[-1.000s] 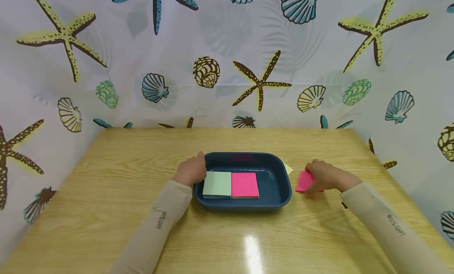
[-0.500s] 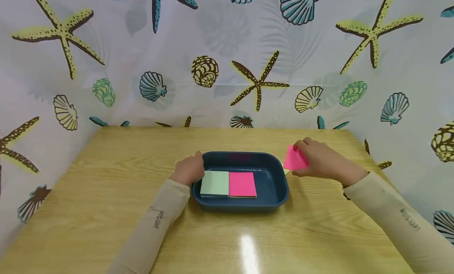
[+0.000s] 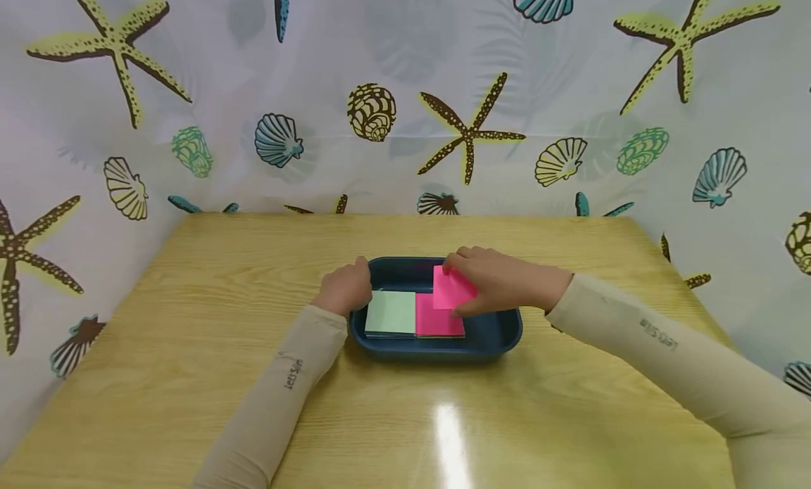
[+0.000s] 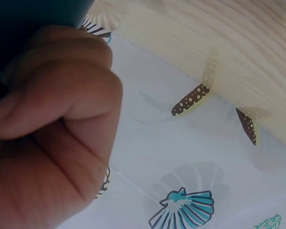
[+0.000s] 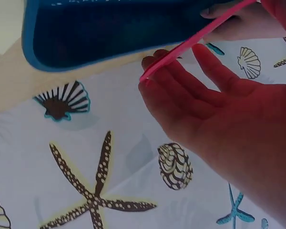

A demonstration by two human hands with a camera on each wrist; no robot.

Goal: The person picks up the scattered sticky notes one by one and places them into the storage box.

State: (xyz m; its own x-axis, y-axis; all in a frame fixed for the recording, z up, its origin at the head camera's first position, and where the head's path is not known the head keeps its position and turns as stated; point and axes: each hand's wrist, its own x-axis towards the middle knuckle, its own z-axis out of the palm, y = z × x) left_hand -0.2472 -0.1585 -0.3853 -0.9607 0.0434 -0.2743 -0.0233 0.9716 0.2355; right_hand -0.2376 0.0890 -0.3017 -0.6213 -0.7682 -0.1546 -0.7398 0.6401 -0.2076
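Note:
A dark blue plastic tray (image 3: pixel 437 350) stands on the table, its left rim gripped by my left hand (image 3: pixel 345 288). Curled fingers (image 4: pixel 71 71) of that hand lie over the tray's edge in the left wrist view. Inside the tray, a pale green sticky-note stack (image 3: pixel 390 313) sits left of a pink sticky-note stack (image 3: pixel 436 326). Above the pink stack, my right hand (image 3: pixel 503 281) pinches a thin pink sticky-note sheaf (image 3: pixel 451 289) between thumb and fingers. Seen edge-on in the right wrist view, the pink sheaf (image 5: pixel 190 44) bends slightly.
The wooden table (image 3: pixel 266 397) extends around the tray, backed by a white cloth (image 3: pixel 393 179) printed with shells and starfish. A pale yellow sheet (image 5: pixel 2 26) lies beside the tray in the right wrist view; my right arm hides it from the head view.
My right hand has picked the pink sheaf up from the table right of the tray and carried it left, over the tray. The left hand has stayed on the rim.

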